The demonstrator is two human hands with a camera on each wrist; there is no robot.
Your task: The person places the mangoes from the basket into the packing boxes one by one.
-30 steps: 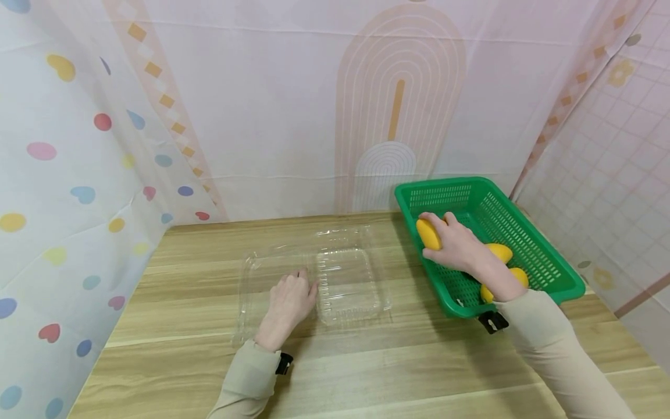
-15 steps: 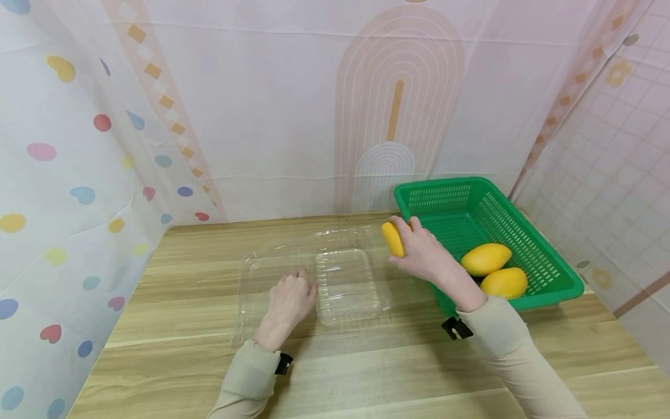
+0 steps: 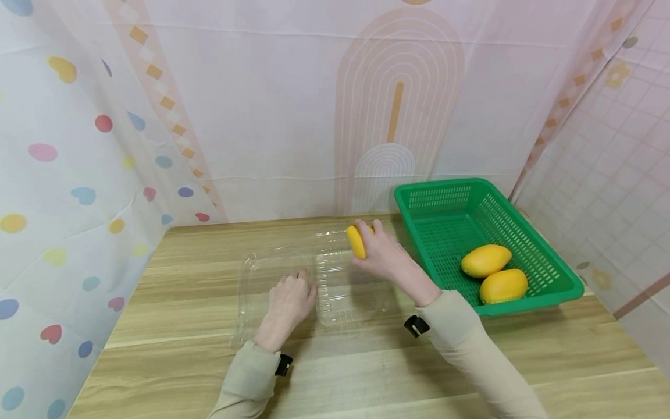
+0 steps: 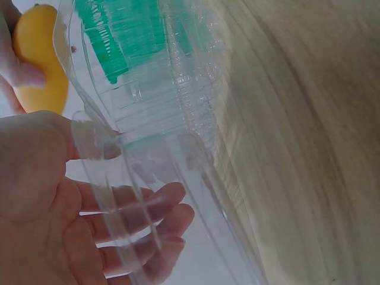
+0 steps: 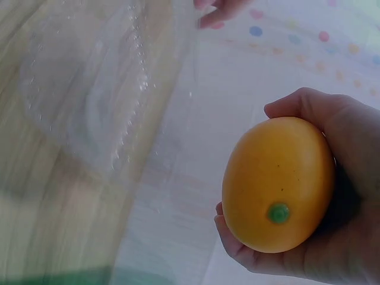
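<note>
My right hand (image 3: 384, 250) grips a yellow mango (image 3: 356, 242), holding it over the far part of the clear plastic clamshell box's right half (image 3: 348, 285). A small green stem end shows on the mango (image 5: 279, 187) in the right wrist view, with fingers and thumb around its sides. The box lies open on the table, its lid half (image 3: 253, 291) folded out to the left. My left hand (image 3: 289, 302) rests on the lid half beside the hinge. In the left wrist view, its loosely bent fingers (image 4: 169, 205) show through the clear plastic.
A green slatted basket (image 3: 445, 187) stands at the right on the wooden table (image 3: 173, 349). Two more mangoes (image 3: 485, 260) lie in its near right part. Patterned cloth (image 3: 272, 116) hangs behind the table and along both sides.
My right hand has carried the mango leftward, out of the green basket and over the clear box. The left hand has stayed on the lid half.
</note>
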